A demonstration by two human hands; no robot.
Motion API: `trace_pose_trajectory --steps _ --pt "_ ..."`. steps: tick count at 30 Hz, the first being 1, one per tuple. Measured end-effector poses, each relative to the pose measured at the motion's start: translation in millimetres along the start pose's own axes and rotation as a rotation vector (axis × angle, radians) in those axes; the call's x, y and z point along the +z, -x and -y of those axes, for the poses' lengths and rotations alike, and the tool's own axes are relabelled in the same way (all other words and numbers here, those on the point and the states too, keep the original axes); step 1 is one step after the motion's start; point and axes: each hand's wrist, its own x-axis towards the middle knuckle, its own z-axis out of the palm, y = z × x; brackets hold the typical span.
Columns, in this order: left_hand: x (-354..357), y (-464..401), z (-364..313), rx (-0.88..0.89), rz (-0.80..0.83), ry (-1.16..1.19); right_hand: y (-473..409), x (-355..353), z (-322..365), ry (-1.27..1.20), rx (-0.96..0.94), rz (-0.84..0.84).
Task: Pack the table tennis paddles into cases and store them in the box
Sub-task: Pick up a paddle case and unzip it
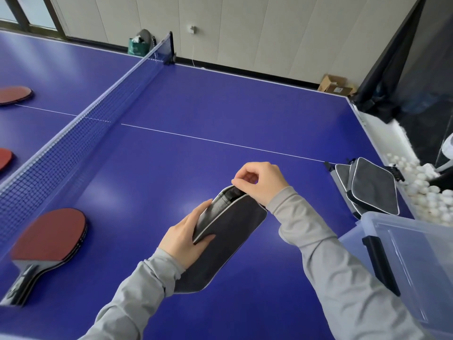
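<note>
A dark grey paddle case with light piping is held above the blue table. My left hand grips its left edge, thumb over the front. My right hand pinches the zipper at the case's top corner, where the case gapes open and shows a dark inside. A stack of red-faced paddles lies at the near left beside the net. Two more red paddles lie beyond the net. A clear plastic box stands at the right table edge.
Further grey cases are piled at the right edge behind the box. The net crosses the left side. A trough of white balls runs along the far right. A cardboard box and a green bag sit on the floor.
</note>
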Motion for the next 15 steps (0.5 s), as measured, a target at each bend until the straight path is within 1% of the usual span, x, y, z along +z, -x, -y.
trace_pose_trajectory --steps 3,9,12,15 --pt "-1.5 0.7 -0.6 0.01 -0.001 0.037 0.7 -9.4 -0.1 -0.072 0.039 0.055" --pt "-2.9 4.6 -5.1 0.049 -0.015 0.089 -0.9 -23.5 -9.3 -0.094 0.075 0.125" --pt "-5.6 7.0 -7.2 0.058 -0.035 0.086 0.0 -24.7 -22.2 -0.078 0.108 0.08" --pt "-13.2 10.3 -6.8 0.035 -0.093 0.119 4.1 -27.2 -42.9 -0.045 0.167 0.012"
